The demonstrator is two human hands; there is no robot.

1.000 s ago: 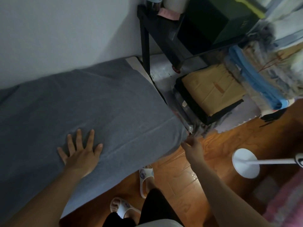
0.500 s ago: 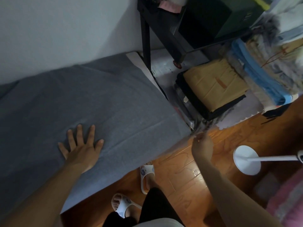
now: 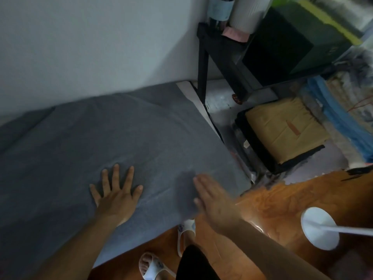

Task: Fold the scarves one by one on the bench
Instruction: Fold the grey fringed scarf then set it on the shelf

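Left hand (image 3: 117, 196) lies flat, fingers spread wide, on the grey scarf (image 3: 125, 142); at its three o'clock the blurred right hand (image 3: 214, 201) rests open-fingered on the cloth's edge

Pale wall (image 3: 90, 47), orange wood floor (image 3: 282, 199), black shelf frame (image 3: 203, 63) in dim light.

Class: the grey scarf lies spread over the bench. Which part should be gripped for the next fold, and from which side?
Probably the grey scarf at its right near corner, approached from the right: that edge hangs free past the bench, while the left hand pins the middle flat. The right hand is blurred there.
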